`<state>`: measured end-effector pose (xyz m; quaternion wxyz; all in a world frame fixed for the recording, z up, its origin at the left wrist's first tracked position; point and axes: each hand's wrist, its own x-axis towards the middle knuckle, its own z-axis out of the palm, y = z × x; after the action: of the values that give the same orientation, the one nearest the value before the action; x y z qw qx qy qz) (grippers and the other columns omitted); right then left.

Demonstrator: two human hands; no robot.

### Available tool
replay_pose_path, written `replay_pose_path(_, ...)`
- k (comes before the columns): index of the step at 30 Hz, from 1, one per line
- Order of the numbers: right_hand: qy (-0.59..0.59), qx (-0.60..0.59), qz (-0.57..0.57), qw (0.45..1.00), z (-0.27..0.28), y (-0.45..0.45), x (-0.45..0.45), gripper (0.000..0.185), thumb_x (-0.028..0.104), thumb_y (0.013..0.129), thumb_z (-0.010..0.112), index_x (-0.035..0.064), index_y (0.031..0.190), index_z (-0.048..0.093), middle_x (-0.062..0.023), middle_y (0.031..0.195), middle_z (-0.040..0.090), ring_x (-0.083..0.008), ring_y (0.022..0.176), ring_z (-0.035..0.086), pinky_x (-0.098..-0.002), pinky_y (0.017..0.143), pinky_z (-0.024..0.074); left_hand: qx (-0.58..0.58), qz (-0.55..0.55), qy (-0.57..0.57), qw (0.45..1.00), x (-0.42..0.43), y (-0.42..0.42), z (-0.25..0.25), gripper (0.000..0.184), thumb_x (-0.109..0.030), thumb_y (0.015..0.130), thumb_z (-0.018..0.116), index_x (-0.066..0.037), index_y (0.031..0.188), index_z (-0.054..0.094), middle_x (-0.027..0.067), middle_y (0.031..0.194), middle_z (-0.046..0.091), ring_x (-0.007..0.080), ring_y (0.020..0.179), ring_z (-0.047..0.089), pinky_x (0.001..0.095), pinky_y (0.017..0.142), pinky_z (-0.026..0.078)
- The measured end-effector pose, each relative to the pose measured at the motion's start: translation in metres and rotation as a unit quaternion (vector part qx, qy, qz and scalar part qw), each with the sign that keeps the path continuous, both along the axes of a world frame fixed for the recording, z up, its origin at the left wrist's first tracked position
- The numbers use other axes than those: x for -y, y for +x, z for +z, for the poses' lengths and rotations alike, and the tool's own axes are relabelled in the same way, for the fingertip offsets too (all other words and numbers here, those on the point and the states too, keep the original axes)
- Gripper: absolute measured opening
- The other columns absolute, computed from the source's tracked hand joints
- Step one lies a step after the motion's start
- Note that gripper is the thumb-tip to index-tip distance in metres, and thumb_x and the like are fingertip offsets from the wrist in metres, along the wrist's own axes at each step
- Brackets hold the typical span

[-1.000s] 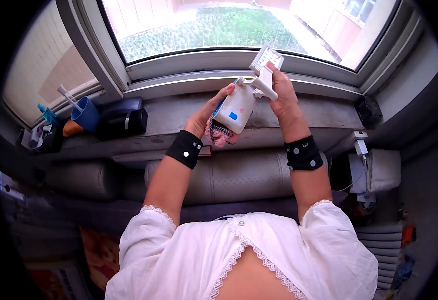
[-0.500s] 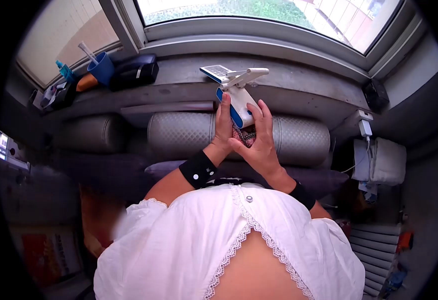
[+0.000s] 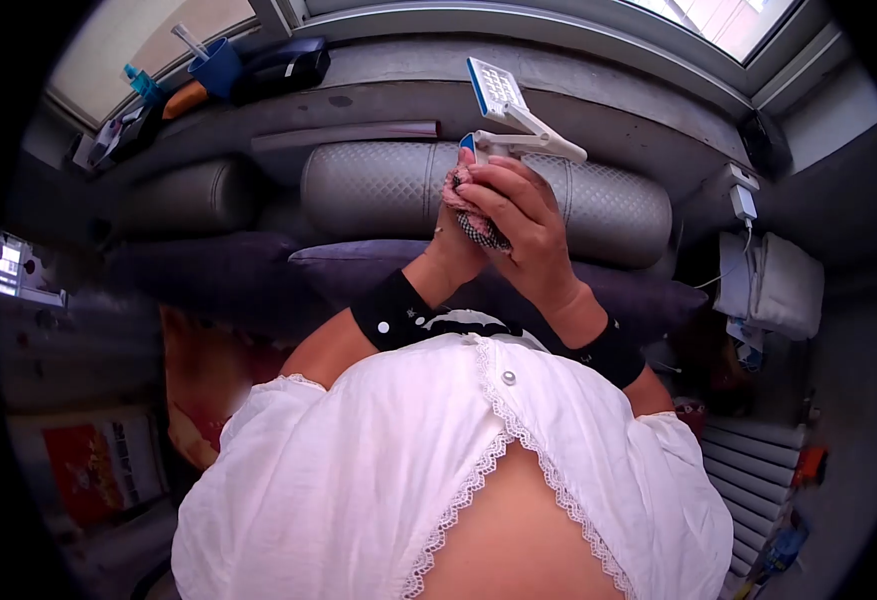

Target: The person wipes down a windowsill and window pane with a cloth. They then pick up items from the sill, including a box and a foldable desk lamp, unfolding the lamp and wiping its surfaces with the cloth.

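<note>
A folding white-and-blue device (image 3: 543, 138) with a hinged arm and a flat, grid-patterned panel (image 3: 499, 88) is held up in front of me. I cannot tell its exact kind. My left hand (image 3: 455, 250) grips its lower body from the left, thumb up by the blue edge. A pink cloth with a black-and-white checked side (image 3: 478, 228) is bunched against that body. My right hand (image 3: 530, 225) is closed over the cloth, fingers curled round it from the right. Hands and cloth hide most of the device's base.
Behind the hands lies a grey quilted bolster (image 3: 373, 190), with purple cushions (image 3: 358, 265) nearer me. On the window ledge (image 3: 398, 75) stand a blue cup (image 3: 216, 68) and a dark case (image 3: 283, 72). A white charger (image 3: 742, 203) with a cable is at right, above folded cloth (image 3: 788, 285).
The device has tipped so its panel stands up and its arm points right. My right hand now presses the cloth over the base, which was bare before. The view has shifted downward.
</note>
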<state>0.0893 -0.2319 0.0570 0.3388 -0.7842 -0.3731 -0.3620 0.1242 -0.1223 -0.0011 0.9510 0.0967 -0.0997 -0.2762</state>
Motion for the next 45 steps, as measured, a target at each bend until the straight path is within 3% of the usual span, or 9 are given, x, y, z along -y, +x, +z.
replay_pose_path(3,0.058,-0.043,-0.070,0.995,-0.005,0.028,0.007,0.032,0.007,0.065,0.067,0.0076,0.097,0.063,-0.0027,0.101,0.060,-0.0263,0.096,0.055,-0.0380,0.085,0.0430,-0.062,0.145,0.238,0.958,0.007,-0.023,0.043,0.047,-0.049,0.092,0.038,-0.013,0.121,0.046,0.0035,0.114,0.055,0.0170,0.109,0.052,0.0320,0.092,0.042)
replay_pose_path(6,0.077,-0.034,-0.132,0.988,-0.001,0.018,-0.007,0.030,0.002,0.068,0.067,0.0058,0.098,0.064,-0.0070,0.101,0.060,-0.0271,0.097,0.055,-0.0351,0.086,0.0426,-0.017,0.197,0.271,0.942,0.005,-0.019,0.042,0.047,-0.048,0.093,0.038,-0.012,0.123,0.045,0.0035,0.116,0.054,0.0166,0.109,0.052,0.0317,0.092,0.042)
replay_pose_path(13,0.053,-0.085,-0.090,0.991,0.009,-0.018,-0.003,0.032,0.003,0.063,0.068,0.0051,0.095,0.063,-0.0076,0.099,0.058,-0.0297,0.095,0.053,-0.0370,0.082,0.0439,0.074,0.190,0.248,0.947,-0.016,-0.006,0.054,0.053,-0.055,0.088,0.042,-0.012,0.118,0.049,0.0049,0.105,0.058,0.0157,0.098,0.056,0.0318,0.090,0.043)
replay_pose_path(22,0.121,-0.068,-0.220,0.966,0.012,-0.007,-0.015,0.033,0.003,0.069,0.066,0.0071,0.102,0.064,-0.0095,0.101,0.057,-0.0272,0.093,0.052,-0.0360,0.083,0.0418,0.097,0.241,0.331,0.907,0.000,-0.024,0.050,0.054,-0.052,0.091,0.040,-0.009,0.123,0.045,0.0061,0.114,0.054,0.0165,0.105,0.053,0.0301,0.091,0.042)
replay_pose_path(28,0.087,-0.048,-0.187,0.977,0.037,-0.039,-0.025,0.036,0.005,0.069,0.066,0.0085,0.104,0.064,-0.0091,0.103,0.055,-0.0254,0.092,0.053,-0.0344,0.083,0.0417,0.143,0.122,0.111,0.976,-0.009,-0.016,0.058,0.051,-0.051,0.093,0.037,-0.008,0.116,0.049,0.0065,0.104,0.057,0.0164,0.097,0.057,0.0288,0.085,0.046)
replay_pose_path(32,0.100,-0.066,-0.209,0.971,0.032,-0.019,-0.021,0.032,0.009,0.075,0.063,0.0086,0.107,0.063,-0.0092,0.102,0.055,-0.0257,0.092,0.054,-0.0342,0.082,0.0429,0.150,0.302,0.317,0.886,0.001,-0.024,0.052,0.046,-0.046,0.095,0.035,-0.006,0.116,0.047,0.0038,0.103,0.054,0.0101,0.094,0.053,0.0235,0.080,0.044)
replay_pose_path(38,0.106,-0.127,-0.222,0.961,0.026,-0.020,-0.014,0.031,0.018,0.073,0.064,0.0113,0.102,0.064,-0.0079,0.096,0.051,-0.0262,0.090,0.053,-0.0387,0.076,0.0456,0.206,0.402,0.360,0.817,0.001,-0.028,0.065,0.046,-0.045,0.095,0.038,-0.007,0.118,0.045,0.0044,0.105,0.054,0.0086,0.094,0.054,0.0217,0.079,0.045)
replay_pose_path(41,0.030,-0.325,-0.191,0.926,0.003,-0.029,0.005,0.023,0.016,0.076,0.062,0.0080,0.098,0.066,-0.0101,0.090,0.052,-0.0248,0.081,0.057,-0.0361,0.070,0.0480,0.224,0.364,0.321,0.845,-0.018,-0.017,0.075,0.051,-0.049,0.093,0.039,-0.006,0.120,0.045,0.0066,0.103,0.056,0.0121,0.092,0.058,0.0246,0.076,0.048)
replay_pose_path(45,0.312,-0.253,-0.132,0.906,0.008,-0.019,0.020,0.020,0.009,0.079,0.060,0.0027,0.098,0.064,-0.0122,0.088,0.052,-0.0206,0.077,0.060,-0.0335,0.066,0.0488,0.226,0.243,0.250,0.910,-0.030,-0.009,0.104,0.065,-0.060,0.089,0.035,-0.006,0.123,0.043,0.0110,0.104,0.057,0.0200,0.095,0.059,0.0336,0.080,0.049)
